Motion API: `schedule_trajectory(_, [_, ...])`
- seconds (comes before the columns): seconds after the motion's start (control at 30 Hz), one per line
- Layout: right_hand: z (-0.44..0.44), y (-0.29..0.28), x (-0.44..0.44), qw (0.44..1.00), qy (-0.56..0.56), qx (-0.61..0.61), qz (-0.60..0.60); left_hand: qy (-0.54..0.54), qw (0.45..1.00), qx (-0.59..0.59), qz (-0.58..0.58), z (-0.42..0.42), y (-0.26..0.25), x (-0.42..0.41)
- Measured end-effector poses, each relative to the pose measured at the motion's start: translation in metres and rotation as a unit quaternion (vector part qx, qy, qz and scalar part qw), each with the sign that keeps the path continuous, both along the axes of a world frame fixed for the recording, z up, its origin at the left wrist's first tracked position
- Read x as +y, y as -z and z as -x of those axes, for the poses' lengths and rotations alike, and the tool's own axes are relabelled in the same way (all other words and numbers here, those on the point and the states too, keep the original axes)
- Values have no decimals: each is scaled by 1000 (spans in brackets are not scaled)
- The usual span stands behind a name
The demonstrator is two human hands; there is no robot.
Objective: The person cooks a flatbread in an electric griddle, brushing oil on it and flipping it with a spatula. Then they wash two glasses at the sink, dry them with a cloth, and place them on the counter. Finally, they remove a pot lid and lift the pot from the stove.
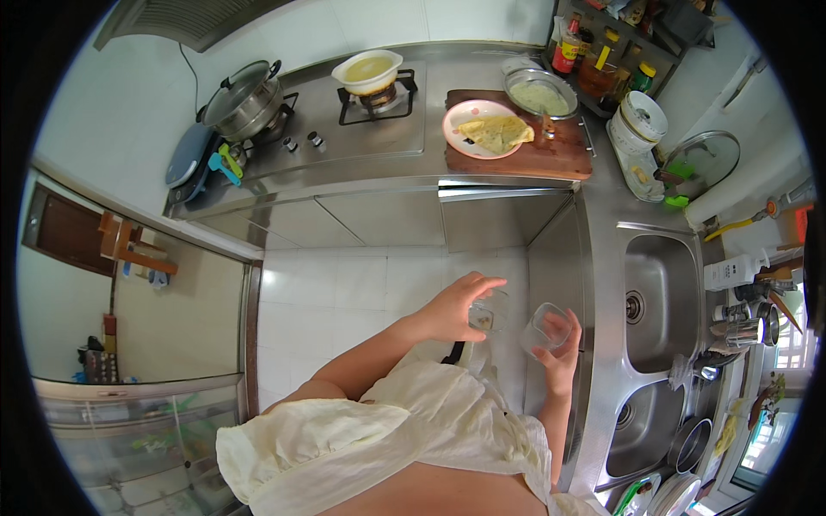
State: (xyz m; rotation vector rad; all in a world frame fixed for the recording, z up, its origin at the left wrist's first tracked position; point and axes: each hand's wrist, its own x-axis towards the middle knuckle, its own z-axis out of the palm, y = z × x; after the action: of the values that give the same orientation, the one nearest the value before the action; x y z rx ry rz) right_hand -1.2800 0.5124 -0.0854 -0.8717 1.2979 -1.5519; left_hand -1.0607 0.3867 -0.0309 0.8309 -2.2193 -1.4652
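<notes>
In front of my body, over the tiled floor, I hold two clear glasses or jars apart from each other. My left hand (459,308) grips one clear container (488,312), fingers and thumb around its sides; something small shows at its bottom. The other clear container (546,327) is tilted in my right hand (563,351), close to the cabinet side. Beyond them on the counter, a folded omelette (498,132) lies on a pink-rimmed plate (457,143), on a wooden cutting board (555,161). A bowl with pale green contents (539,95) sits at the board's far right.
A steel pot (242,106) and a white casserole (368,71) stand on the gas stove (387,138). Two steel sinks (664,303) run along the right counter. Sauce bottles (568,46) and stacked white bowls (639,122) are at the back right. A cabinet panel (503,216) projects below the counter.
</notes>
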Motion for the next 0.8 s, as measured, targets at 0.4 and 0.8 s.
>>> schedule_trajectory(0.4, [-114,7,-74,980,-163,101,-63,-176,983,-23,47,-158,1,-18])
schedule_trajectory(0.8, [-322,17,-239,934,-290,210,19,-351,932,-59,67,-376,-2,-78])
